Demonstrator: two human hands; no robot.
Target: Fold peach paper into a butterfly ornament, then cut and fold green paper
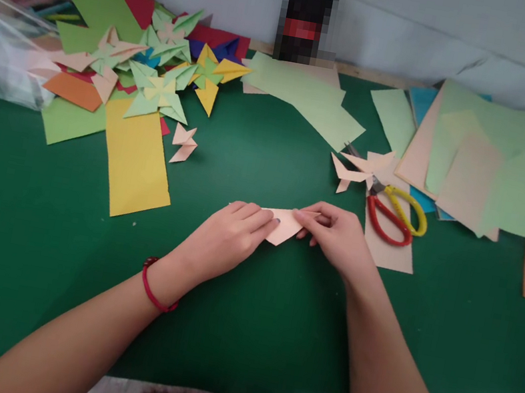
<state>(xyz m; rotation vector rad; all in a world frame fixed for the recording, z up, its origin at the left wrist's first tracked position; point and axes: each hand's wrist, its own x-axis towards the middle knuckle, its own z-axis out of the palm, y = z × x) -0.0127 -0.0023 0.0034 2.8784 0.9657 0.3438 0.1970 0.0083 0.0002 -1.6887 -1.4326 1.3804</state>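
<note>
A small folded piece of pale pink paper (282, 228) lies between my hands near the middle of the table. My left hand (236, 229) pinches its left part, fingers over the top edge and thumb on the front. At its right corner my right hand (328, 228) grips the paper between thumb and fingers. Beyond my right hand are pale folded paper pieces (356, 169) beside scissors (394, 213) with one red and one yellow handle. Another small pink folded piece (184, 144) rests to the left, past my left hand.
Folded paper flowers (161, 94) and coloured sheets pile up at the back left, near a clear plastic bag (4, 49). A yellow sheet (136, 161) lies in front of them. Pale green and pink sheets (492, 162) are stacked at the right on the green table (229, 326).
</note>
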